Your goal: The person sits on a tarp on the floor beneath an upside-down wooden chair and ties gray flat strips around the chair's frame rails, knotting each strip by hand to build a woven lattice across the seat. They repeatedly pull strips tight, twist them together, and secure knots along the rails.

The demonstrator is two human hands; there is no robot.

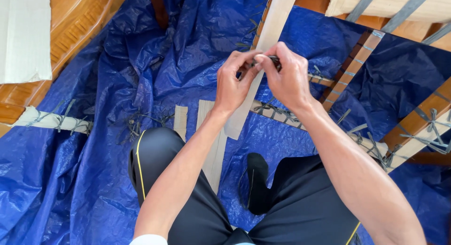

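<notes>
Grey strap (268,62) at upper centre of frame, being pinched against pale slat (263,52) by left hand (233,85) and right hand (287,80), both grips clenched on it; keeping tension even, over blue tarp (70,170).

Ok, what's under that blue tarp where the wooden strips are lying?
The blue tarp covers most of the ground. Polished wooden floor shows past its upper-left edge. What lies under the pale wooden strips and the person's legs is hidden.
</notes>
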